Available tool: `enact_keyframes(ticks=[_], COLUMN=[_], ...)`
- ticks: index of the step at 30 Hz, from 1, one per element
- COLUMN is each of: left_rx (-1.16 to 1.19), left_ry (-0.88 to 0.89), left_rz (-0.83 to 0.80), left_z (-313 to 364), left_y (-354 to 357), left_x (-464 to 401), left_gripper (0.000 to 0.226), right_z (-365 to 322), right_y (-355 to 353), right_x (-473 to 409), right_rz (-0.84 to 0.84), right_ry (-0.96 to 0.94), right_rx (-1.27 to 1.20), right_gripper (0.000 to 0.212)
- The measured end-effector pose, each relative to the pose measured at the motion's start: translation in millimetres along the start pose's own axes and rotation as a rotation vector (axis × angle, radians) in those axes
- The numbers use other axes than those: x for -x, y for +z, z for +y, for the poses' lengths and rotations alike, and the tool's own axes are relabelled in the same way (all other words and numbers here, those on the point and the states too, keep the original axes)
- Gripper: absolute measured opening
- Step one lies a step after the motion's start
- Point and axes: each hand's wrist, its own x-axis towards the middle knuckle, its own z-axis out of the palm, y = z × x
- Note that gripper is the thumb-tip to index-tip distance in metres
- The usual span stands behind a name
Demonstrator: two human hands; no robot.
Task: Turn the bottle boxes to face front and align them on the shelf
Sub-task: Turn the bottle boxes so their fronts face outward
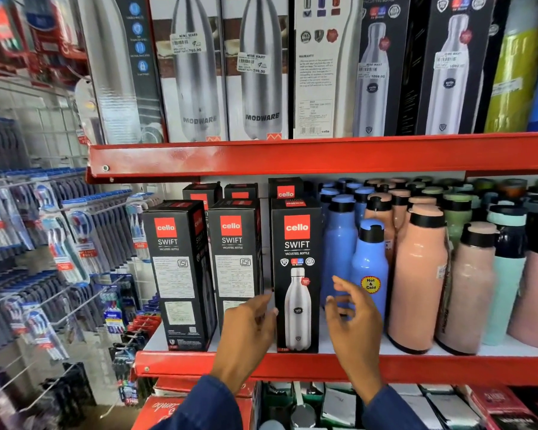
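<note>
I have three black bottle boxes standing along the front edge of the middle shelf (416,360). The right box (296,274) shows its bottle picture to the front and stands close to the edge. The middle box (235,262) and the left box (180,274) both show a panel of fine print instead, and the left one looks turned slightly, with a side panel showing.

My left hand (247,327) is open, fingers loosely curled, with the fingertips at the lower left edge of the right box; I cannot tell whether they touch it. It holds nothing. My right hand (353,311) is open with fingers spread, just beside the box's right face and in front of a blue bottle (370,268), also holding nothing.

Judgement: the right box appears done or nearly so; the middle box is next. To do it well, I would grip it by both side faces low down, lift it clear of its neighbours before rotating, and set it down flush with the right box. The loose bottles stand close on the right, so I should keep that elbow tucked in.
</note>
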Motion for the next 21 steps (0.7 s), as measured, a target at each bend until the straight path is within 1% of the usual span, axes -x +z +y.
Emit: enact_keyframes(ticks=[1,3,5,7,9,12,16,19,21], left_rx=[-0.012,-0.03,-0.023,-0.028,-0.038,-0.042,-0.015,0.028,0.074], left_ry=[-0.004,0.007,0.014,0.012,0.005,0.006,0.007,0.029,0.034], left_rz=[0.057,0.166,0.265,0.331,0.327,0.302,0.231,0.178,0.162], left_z=[2.9,5.9,13.9,18.8,15.4,6.6,-8.7,-18.7,-20.7], left_y=[-8.6,-24.5,-31.4,-35.3,-38.3,-46.1,-47.8,-47.6,-49.4], left_x=[4.2,7.2,2.5,-2.0,-5.2,-8.2,-20.5,-27.8,-30.6], left_gripper=[0.028,0.029,0.035,0.043,0.051,0.056,0.058,0.053,0.049], right_z=[-7.6,-28.6,-47.1,-60.4,-71.4,-78.8,-83.3,-87.6,-88.6], right_y=[-1.2,3.5,9.9,22.0,37.8,61.0,79.6,87.1,92.9], right_x=[2.8,7.3,9.7,14.0,21.7,31.3,29.9,25.9,24.7], right_rz=[0.026,0.009,-0.071,-0.195,-0.288,-0.337,-0.3,-0.267,-0.225], right_ry=[-0.024,-0.06,-0.088,-0.072,-0.055,-0.02,0.026,0.042,0.068], right_rx=[-0.007,-0.043,-0.1,-0.114,-0.092,-0.027,0.122,0.204,0.209], right_gripper=[0.037,0.034,0.031,0.034,0.042,0.053,0.058,0.055,0.051])
